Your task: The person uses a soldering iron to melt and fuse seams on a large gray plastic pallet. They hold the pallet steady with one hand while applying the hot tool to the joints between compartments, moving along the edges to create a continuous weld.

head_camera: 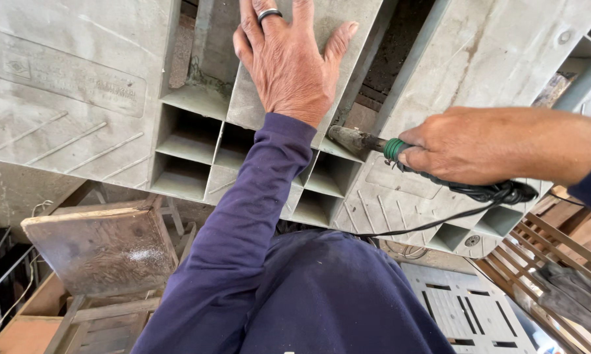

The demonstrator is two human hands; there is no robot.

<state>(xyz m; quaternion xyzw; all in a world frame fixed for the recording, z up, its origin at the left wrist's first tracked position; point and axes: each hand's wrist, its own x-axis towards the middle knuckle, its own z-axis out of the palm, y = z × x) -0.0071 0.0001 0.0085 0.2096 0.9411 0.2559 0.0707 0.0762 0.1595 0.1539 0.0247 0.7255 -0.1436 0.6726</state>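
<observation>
Left hand [287, 62] flat, fingers spread, on grey ribbed plastic pallet [99, 92]; right hand [463, 145] grips corded metal-tipped heating tool [364, 140], long axis near-horizontal, tip pointing left.

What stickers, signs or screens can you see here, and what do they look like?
Moulded rectangular label plate: upper left on the big grey plastic pallet, raised outline, same grey, a small diamond mark at its left end.
Second moulded rectangular panel: lower on the pallet, under the right hand, plain grey.
No screens or packages in view.
</observation>
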